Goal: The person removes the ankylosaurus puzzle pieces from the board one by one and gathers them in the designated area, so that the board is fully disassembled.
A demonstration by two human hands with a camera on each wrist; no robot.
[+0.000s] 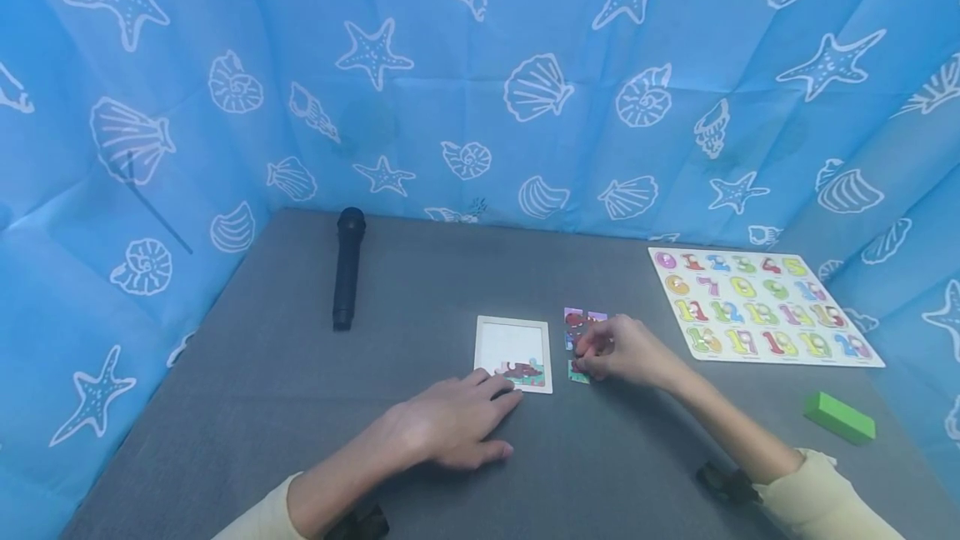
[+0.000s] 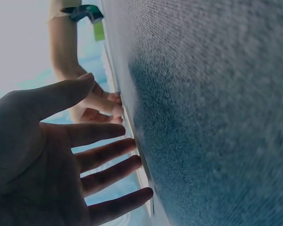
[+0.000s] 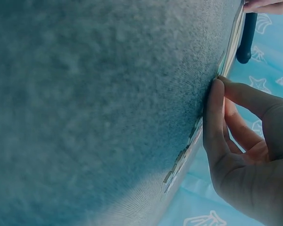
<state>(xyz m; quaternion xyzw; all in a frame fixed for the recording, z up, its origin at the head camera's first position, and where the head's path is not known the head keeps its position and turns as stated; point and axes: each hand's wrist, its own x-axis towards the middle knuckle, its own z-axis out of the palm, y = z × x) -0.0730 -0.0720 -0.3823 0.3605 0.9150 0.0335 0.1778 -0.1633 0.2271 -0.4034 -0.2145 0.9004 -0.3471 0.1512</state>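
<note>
My left hand [image 1: 461, 419] lies with its fingers spread, fingertips at the near rim of a small square puzzle tray [image 1: 513, 321]. Along the tray's lower right lie several fitted jigsaw pieces [image 1: 525, 372] with a red and green picture; the rest of its white bottom shows bare. Right of the tray, my right hand [image 1: 626, 352] pinches a small jigsaw piece [image 1: 577, 373] between thumb and index finger, low over the table. Just beyond those fingers are more loose jigsaw pieces [image 1: 573, 327], partly covered by the hand. In the right wrist view, the pinched piece is mostly hidden by the fingertips.
A black microphone [image 1: 347, 269] lies at the back left of the grey table [image 1: 420, 290]. To the right is a white number puzzle board [image 1: 726, 286], with a green block [image 1: 840, 417] nearer the front. Behind the table hangs a blue curtain [image 1: 465, 107] printed with shells.
</note>
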